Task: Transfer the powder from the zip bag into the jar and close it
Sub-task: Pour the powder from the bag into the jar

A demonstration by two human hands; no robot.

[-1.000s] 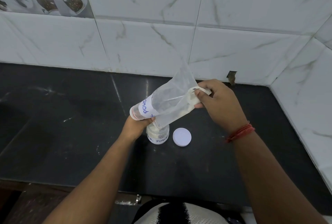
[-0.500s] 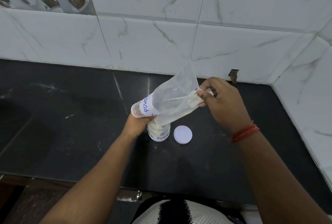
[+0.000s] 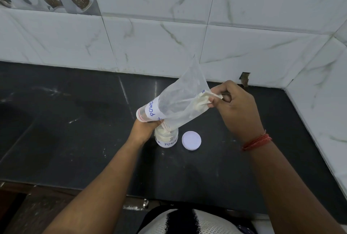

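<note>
Clear bag (image 3: 180, 106) tilted mouth-down over jar (image 3: 166, 138), nearly empty | left hand (image 3: 143, 130) grips mouth, right hand (image 3: 236, 110) pinches bottom corner | bag unchanged since earlier

Both hands: left (image 3: 143, 130), right (image 3: 235, 108) hold zip bag (image 3: 178, 106) tilted, mouth over open jar (image 3: 166, 138); lid (image 3: 191, 140) beside.

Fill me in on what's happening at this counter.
A person is pouring powder out of a tilted zip bag into an open jar on the black counter. The left hand holds the bag's mouth at the jar; the right hand pinches its raised bottom. The white lid lies beside the jar, not yet on.
</note>
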